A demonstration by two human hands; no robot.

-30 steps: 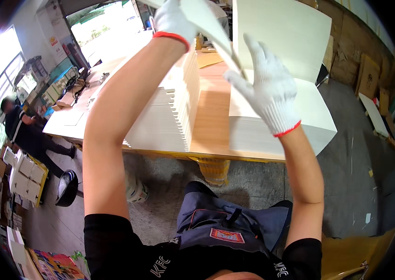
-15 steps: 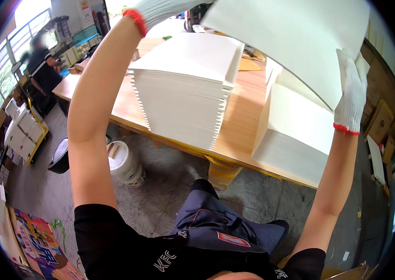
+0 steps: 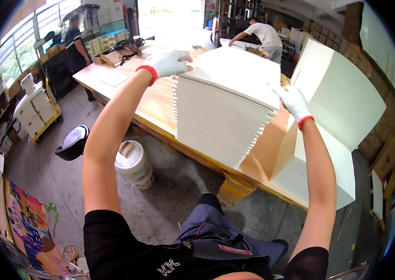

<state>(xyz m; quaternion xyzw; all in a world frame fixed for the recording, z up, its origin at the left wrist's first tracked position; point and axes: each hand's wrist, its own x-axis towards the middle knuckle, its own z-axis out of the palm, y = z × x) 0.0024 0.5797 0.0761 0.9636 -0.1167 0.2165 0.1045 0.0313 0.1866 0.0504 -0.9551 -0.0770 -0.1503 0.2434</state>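
A tall stack of white die-cut sheets [image 3: 220, 116] with notched side edges stands on the wooden table in front of me. My left hand [image 3: 169, 64], in a white glove with a red cuff, is at the stack's far left corner, thumb and fingers apart, bare fingertips showing. Beside the stack's right edge is my right hand [image 3: 295, 101], gloved alike, its fingers stretched out and holding nothing. Just right of it a large creased white sheet [image 3: 346, 88] rises, bent open, above a second white stack [image 3: 337, 163]. The right forearm covers part of that stack.
The wooden table [image 3: 155, 105] has a yellow front edge. Below it are a white bucket [image 3: 134, 163], a black tub [image 3: 72, 142] and a yellow support [image 3: 234, 189]. Black cables [image 3: 129, 49] lie at the far left. Two people [image 3: 265, 37] stand beyond the table.
The large sheet has left my right hand and now stands bent over the right stack. Both hands have come down to the notched stack, and my view has turned, showing more of the room.
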